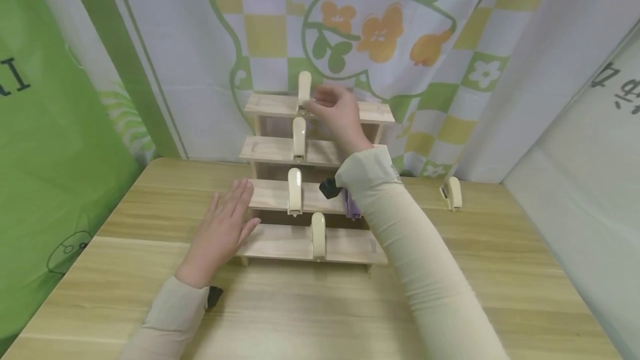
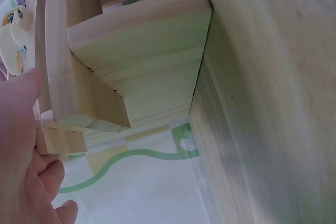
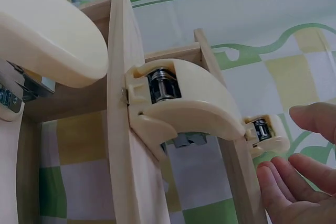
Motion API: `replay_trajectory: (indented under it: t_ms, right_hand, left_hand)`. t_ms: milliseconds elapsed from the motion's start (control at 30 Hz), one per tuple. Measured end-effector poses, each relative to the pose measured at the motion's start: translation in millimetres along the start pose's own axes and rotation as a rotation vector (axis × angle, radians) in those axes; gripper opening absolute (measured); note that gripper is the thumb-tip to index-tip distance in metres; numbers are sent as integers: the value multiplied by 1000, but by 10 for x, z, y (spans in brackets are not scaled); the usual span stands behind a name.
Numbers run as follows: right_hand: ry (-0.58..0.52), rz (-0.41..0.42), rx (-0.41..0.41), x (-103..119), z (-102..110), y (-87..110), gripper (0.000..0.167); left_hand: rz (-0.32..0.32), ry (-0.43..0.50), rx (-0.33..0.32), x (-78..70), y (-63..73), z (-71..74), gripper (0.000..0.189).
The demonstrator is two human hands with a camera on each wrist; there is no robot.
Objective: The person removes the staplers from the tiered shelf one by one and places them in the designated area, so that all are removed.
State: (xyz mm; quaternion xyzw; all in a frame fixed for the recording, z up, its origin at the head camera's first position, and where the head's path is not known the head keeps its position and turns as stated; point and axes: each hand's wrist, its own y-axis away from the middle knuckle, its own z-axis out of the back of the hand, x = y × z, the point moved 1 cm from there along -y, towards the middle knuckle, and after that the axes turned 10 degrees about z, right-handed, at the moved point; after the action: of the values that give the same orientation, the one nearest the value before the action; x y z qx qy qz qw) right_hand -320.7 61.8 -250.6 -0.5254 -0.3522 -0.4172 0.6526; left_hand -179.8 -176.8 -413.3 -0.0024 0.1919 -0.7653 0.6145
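A stepped wooden stand (image 1: 270, 150) carries several cream staplers, one on each tier. My right hand (image 1: 342, 115) is at the top tier, its thumb and fingers parted close beside the topmost stapler (image 1: 304, 88). In the right wrist view a gap shows between the fingers and that stapler (image 3: 269, 135); whether a fingertip touches it I cannot tell. Lower down stand a second-tier stapler (image 1: 299, 136), a third-tier one (image 1: 295, 189) and a bottom one (image 1: 318, 236). My left hand (image 1: 222, 225) rests with extended fingers at the stand's left end.
A purple stapler (image 1: 353, 208) on the third tier is partly hidden by my right sleeve. Another cream stapler (image 1: 453, 193) stands on the wooden table (image 1: 500, 271) at the right. Behind the stand hangs a patterned curtain (image 1: 270, 38).
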Motion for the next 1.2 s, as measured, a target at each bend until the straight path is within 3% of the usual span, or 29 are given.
replay_trajectory:
  t_ms: [267, 800, 1200]
  right_hand:
    - [94, -40, -5, -2, -115, -50, 56]
    - [204, -17, -19, -5, -177, -91, 52]
    - [166, -33, 15, -6, -134, -101, 53]
  left_hand:
    - [-15, 7, -28, 0, -3, -18, 75]
    - [-9, 4, -28, -14, 3, -25, 76]
    - [-6, -2, -27, -15, 0, -19, 75]
